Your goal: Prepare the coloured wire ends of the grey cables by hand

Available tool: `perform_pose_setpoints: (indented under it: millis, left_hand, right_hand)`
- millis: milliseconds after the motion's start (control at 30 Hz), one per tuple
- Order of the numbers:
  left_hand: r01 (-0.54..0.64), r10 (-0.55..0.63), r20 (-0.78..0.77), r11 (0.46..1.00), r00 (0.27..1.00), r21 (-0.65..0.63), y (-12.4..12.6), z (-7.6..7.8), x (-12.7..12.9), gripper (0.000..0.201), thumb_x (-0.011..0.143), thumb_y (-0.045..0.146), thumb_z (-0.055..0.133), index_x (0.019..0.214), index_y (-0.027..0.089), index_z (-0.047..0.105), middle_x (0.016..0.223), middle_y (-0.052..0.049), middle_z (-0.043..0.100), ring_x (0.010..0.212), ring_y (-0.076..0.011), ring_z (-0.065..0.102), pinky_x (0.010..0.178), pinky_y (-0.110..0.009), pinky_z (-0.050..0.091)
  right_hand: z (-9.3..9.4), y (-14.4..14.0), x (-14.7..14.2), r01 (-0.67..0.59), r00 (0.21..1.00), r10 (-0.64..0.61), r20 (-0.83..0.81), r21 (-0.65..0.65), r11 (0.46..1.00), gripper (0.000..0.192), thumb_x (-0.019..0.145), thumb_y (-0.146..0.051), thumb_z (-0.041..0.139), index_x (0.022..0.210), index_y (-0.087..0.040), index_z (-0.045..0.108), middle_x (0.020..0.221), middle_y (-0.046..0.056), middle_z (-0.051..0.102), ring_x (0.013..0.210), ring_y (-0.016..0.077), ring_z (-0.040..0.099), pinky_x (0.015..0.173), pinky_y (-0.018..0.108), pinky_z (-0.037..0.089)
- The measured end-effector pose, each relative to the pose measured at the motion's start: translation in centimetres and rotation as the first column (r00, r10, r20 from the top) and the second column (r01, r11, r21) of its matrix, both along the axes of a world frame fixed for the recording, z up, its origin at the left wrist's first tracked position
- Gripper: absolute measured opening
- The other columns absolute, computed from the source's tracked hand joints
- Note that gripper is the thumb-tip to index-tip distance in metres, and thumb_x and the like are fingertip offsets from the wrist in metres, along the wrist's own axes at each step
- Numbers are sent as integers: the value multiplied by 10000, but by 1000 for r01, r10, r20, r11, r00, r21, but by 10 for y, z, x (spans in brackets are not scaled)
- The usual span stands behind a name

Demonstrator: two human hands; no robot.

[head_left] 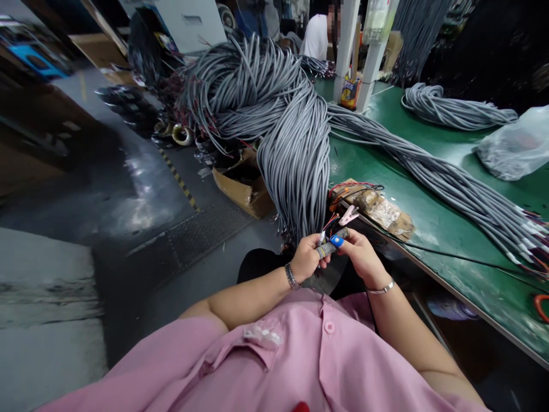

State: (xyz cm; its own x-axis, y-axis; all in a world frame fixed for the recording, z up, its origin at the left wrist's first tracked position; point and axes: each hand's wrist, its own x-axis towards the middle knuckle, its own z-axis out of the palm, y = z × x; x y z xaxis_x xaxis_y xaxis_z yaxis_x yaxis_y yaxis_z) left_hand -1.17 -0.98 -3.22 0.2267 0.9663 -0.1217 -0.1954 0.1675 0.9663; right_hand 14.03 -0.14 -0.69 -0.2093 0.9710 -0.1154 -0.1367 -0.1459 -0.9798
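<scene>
In front of my lap my two hands meet over a short grey rod-like tool (326,250) with yellowish bands. My left hand (305,258) is closed around its near end. Beside my left thumb a white cable end (321,237) sticks up, with thin coloured wires fanning out. My right hand (363,257) is closed on the far end of the tool. A small blue piece (337,241) shows at my right thumb; I cannot tell whether it is worn or part of the tool. Just beyond, a pale clip (348,215) lies at the table edge.
A thick bundle of grey cables (295,154) hangs over the edge of the green table (433,257). More cables (429,166) stretch right. A taped cardboard block (377,206) lies nearby. An open carton (240,189) is on the floor. A person (315,37) is at the back.
</scene>
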Motion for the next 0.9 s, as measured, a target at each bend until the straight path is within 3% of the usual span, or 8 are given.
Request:
perform_pose_setpoints:
  millis: [667, 800, 900]
  left_hand:
    - [-40, 42, 27, 997, 999, -61, 1, 6, 2, 298, 713, 414, 692, 684, 149, 558, 493, 26, 563, 342, -76, 465, 343, -197, 319]
    - [-22, 23, 16, 998, 1000, -66, 1, 6, 3, 292, 727, 410, 679, 678, 153, 548, 492, 27, 565, 342, -73, 462, 341, -194, 316]
    - [-2, 2, 3, 998, 1000, -70, -1, 5, 4, 289, 737, 403, 673, 673, 155, 540, 495, 32, 563, 341, -69, 461, 338, -188, 315]
  right_hand:
    - [-1, -5, -4, 123, 991, -123, -44, -9, 992, 113, 701, -296, 717, 720, -197, 668, 649, -27, 595, 586, 107, 462, 587, 261, 369]
    - [-4, -7, -12, 213, 976, -213, -50, -2, 977, 64, 682, -239, 700, 692, -195, 656, 632, -32, 586, 579, 103, 458, 577, 256, 369]
    - [-10, -5, -17, 287, 938, -301, -172, -104, 952, 66, 674, -218, 684, 671, -196, 622, 621, -37, 563, 567, 99, 466, 546, 243, 377]
